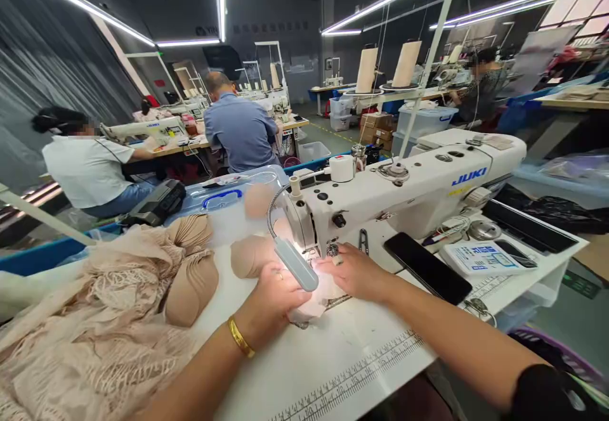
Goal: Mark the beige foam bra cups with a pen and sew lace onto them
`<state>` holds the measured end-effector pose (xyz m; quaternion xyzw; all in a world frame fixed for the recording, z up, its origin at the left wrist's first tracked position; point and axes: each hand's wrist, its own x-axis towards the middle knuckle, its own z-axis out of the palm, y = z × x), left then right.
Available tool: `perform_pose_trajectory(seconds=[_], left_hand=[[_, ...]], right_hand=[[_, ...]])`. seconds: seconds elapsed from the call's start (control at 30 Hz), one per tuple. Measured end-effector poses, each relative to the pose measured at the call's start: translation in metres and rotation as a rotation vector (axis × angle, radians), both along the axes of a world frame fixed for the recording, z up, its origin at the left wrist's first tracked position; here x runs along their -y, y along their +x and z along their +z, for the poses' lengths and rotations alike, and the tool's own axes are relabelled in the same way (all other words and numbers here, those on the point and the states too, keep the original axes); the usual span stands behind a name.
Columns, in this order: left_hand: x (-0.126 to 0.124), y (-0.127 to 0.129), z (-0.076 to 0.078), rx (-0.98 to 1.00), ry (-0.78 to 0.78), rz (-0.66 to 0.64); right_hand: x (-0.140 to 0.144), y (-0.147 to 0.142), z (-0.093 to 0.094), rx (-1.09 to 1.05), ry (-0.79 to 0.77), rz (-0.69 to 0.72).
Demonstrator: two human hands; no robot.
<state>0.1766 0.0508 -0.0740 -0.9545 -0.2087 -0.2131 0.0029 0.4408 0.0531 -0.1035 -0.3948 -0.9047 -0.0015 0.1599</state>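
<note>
A small piece of pale pink-beige fabric [311, 307] lies under the needle area of a white JUKI sewing machine [404, 183], brightly lit. My left hand [276, 291] grips its left side, thumb towards the front, with some fingers hidden behind a grey gooseneck lamp [297, 265]. From the right, my right hand [356, 272] holds the fabric close to the presser foot, fingers bent and pressed together at the tips. Just beyond my left hand rests a loose beige bra cup [250, 256]. Stacked beige bra cups [193, 288] stand further left.
Beige lace fabric [104, 319] is heaped at the left. A black phone [428, 267] and a white box [480, 257] lie right of my right hand. Printed rulers [352, 380] run along the table's front. Several people work at other machines behind.
</note>
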Motion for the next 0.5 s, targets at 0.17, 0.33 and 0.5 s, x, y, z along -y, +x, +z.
perform_pose_trajectory(seconds=[0.17,0.33,0.5], left_hand=[[0.0023,-0.0012,-0.0026,-0.017,0.007,0.014],[0.0032,0.0015,-0.0024,-0.093,0.054,0.070],[0.0052,0.0055,-0.0057,-0.069,0.110,0.102]], right_hand=[[0.0034,0.0009,0.0036,-0.042,-0.026,0.023],[0.0084,-0.0013,0.0053,-0.060,-0.057,0.084],[0.0062,-0.0029,0.0050,-0.051,-0.049,-0.026]])
